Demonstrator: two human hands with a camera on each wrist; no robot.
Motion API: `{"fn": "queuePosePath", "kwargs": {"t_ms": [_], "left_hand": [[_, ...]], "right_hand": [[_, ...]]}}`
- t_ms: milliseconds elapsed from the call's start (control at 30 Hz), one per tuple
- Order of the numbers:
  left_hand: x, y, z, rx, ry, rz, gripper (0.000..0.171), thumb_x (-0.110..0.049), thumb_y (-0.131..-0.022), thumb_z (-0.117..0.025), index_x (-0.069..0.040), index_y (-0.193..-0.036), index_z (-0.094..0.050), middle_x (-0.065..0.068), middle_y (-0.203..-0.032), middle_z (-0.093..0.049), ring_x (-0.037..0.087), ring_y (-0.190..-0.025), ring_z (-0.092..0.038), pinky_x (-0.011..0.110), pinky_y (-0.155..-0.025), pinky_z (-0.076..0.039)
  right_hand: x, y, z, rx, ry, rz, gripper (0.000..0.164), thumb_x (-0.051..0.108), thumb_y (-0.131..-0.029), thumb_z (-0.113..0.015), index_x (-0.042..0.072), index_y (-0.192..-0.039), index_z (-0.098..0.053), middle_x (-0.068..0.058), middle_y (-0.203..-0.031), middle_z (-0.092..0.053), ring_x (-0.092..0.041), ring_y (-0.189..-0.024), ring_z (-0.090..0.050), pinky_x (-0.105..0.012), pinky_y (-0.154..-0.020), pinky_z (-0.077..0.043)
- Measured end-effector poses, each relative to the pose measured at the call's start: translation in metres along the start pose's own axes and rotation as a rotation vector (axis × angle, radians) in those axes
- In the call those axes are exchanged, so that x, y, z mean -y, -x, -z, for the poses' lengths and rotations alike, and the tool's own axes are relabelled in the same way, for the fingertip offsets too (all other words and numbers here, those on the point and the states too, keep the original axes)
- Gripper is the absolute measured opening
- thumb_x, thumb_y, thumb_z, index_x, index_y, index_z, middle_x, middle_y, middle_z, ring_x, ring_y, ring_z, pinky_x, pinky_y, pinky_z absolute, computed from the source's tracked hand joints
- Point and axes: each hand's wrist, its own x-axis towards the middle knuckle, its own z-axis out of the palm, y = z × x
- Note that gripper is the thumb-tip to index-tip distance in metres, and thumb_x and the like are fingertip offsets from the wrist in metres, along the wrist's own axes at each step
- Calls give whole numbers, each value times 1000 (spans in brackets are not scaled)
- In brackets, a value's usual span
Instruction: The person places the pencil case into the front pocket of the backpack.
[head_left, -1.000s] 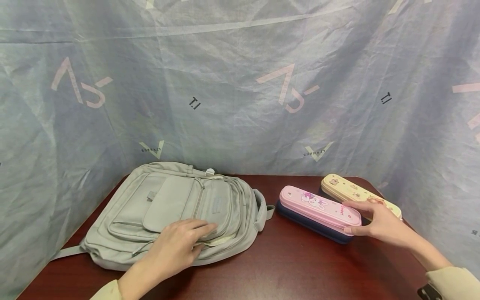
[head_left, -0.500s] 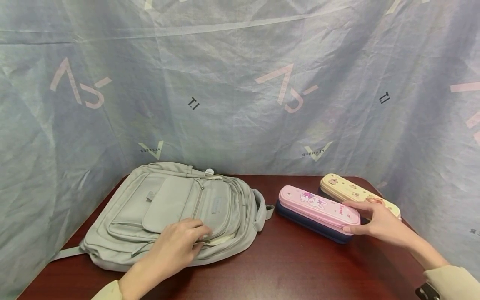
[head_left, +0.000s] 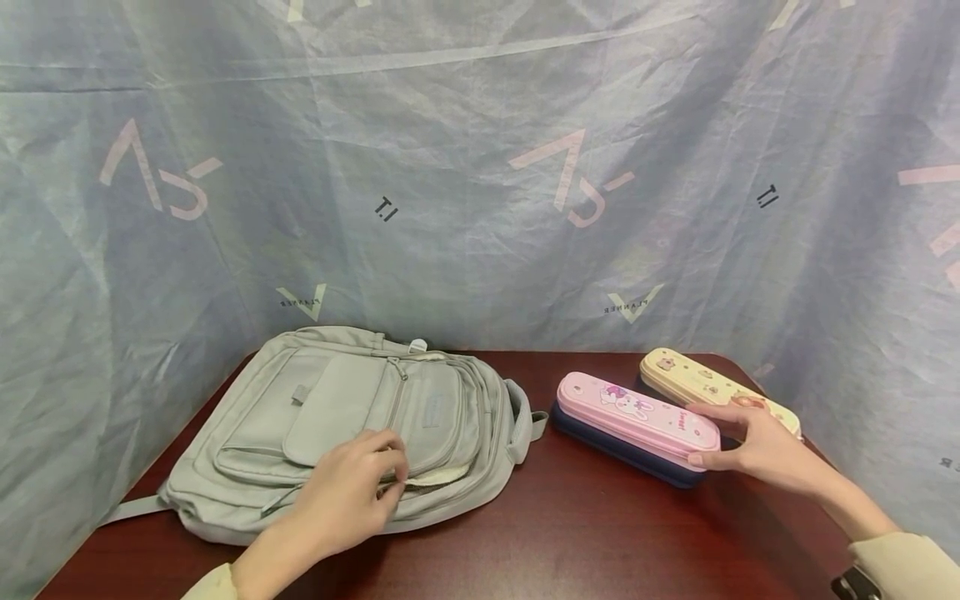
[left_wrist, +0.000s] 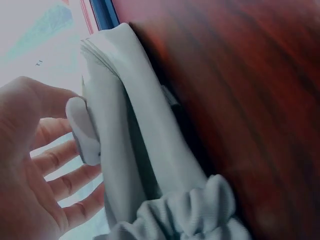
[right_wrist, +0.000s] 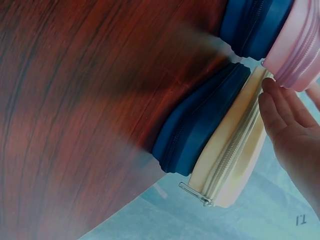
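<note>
A grey backpack [head_left: 247, 408] lies flat on the left of the table, a pocket gaping at its near side and showing pale lining [head_left: 442, 475]. My left hand [head_left: 348, 487] is over that near side, fingers bent, nothing visible between them. In the left wrist view the spread fingers of this hand [left_wrist: 45, 160] are beside a rounded grey part [left_wrist: 82, 130] of the bag. On the right, my right hand [head_left: 765, 446] grips the near end of a pink pencil case [head_left: 637, 412] with a rabbit print, which rests on a navy pencil case [head_left: 622, 446].
Behind the right hand is a yellow pencil case [head_left: 705, 375], stacked on another navy case [right_wrist: 200, 125] in the right wrist view. A printed grey cloth [head_left: 465, 167] hangs along the table's back and sides. Bare dark-red tabletop [head_left: 570, 533] lies in front.
My left hand has drawn slightly left along the backpack's near side, uncovering more of the pocket opening. The right hand and the pencil cases have hardly moved.
</note>
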Motion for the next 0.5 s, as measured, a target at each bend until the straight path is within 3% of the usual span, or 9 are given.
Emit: {"fn": "queuePosePath", "kwargs": {"t_ms": [100,333,500], "left_hand": [[2,1,0,-37,33,30,35,-2,-76,-84,-27,-79,-61,-19,-98,-62,4,-89,-60,29,-68,-56],[6,-1,6,-90,107,89,32,0,-86,-80,-25,-89,-60,-18,-92,-60,5,-75,-54,25,-62,-50],[12,-6,9,-179,87,53,35,8,-83,-73,-23,-87,-58,-17,-85,-55,5,-68,-49,22,-55,-44]], "right_hand": [[0,-1,0,-2,2,0,76,32,-76,-97,6,-141,-69,-13,-121,-74,-13,-107,-48,-20,-82,-40],[-2,0,-1,-5,-21,-8,74,29,-76,-98,5,-140,-69,-14,-121,-73,-7,-106,-50,-18,-80,-42],[-3,0,-3,-14,-17,-11,74,29,-75,-98,5,-140,-70,-16,-124,-71,-16,-111,-43,-21,-82,-39]]}}
